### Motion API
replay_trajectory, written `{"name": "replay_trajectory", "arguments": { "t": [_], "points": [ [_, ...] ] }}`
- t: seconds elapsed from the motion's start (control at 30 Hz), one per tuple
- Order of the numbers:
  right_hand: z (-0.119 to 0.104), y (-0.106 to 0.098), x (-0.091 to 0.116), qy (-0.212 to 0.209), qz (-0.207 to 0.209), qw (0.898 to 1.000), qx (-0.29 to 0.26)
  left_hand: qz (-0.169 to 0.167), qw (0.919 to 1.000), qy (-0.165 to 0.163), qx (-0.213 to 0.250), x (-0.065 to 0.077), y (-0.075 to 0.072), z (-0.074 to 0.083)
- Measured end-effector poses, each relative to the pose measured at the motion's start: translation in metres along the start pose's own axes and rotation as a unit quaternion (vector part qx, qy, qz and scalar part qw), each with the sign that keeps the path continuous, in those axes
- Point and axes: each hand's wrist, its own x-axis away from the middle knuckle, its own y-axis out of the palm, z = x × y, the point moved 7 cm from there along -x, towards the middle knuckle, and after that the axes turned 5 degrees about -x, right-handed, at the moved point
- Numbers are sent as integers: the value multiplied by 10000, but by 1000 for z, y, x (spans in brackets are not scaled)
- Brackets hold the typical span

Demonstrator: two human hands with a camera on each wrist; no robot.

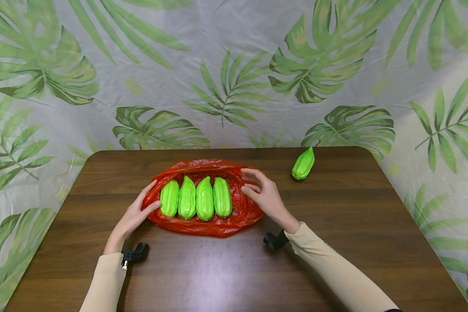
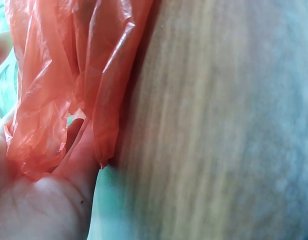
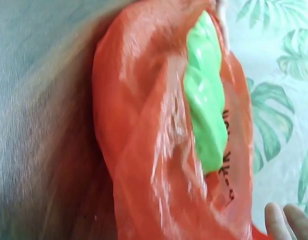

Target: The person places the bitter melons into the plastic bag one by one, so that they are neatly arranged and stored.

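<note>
A red plastic bag lies spread on the table with its mouth facing up. Several glossy, bright green ridged gourd-like vegetables stand side by side in it, most with pointed tips. My left hand pinches the bag's left rim, thumb inside and fingers outside; red plastic hangs between them in the left wrist view. At the bag's right rim, my right hand hovers with loosely bent fingers; whether it touches the plastic is unclear. One green vegetable shows through the opening in the right wrist view.
Another green vegetable lies alone near the back right of the brown wooden table. A leaf-patterned cloth hangs behind the table. Black wrist cameras sit at both sleeves.
</note>
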Motion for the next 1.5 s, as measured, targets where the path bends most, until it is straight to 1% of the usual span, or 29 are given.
{"name": "replay_trajectory", "arguments": {
  "t": [0.1,0.5,0.67,0.9,1.17,1.5],
  "points": [
    [1,-7,0,-36,77,10000,52,0,10000,4,3,0,0,0],
    [7,-32,2,41,358,9992,170,-11,10000,18,58,1,0,0],
    [9,-44,3,54,531,9980,330,-29,9999,32,99,1,0,0],
    [15,-63,4,158,715,9963,441,-48,10000,44,10,0,1,1],
    [19,-84,9,200,939,9931,668,-56,10000,44,-24,-1,1,1],
    [23,-109,14,219,1328,9861,978,-71,10000,7,-48,-1,0,2]
  ]
}}
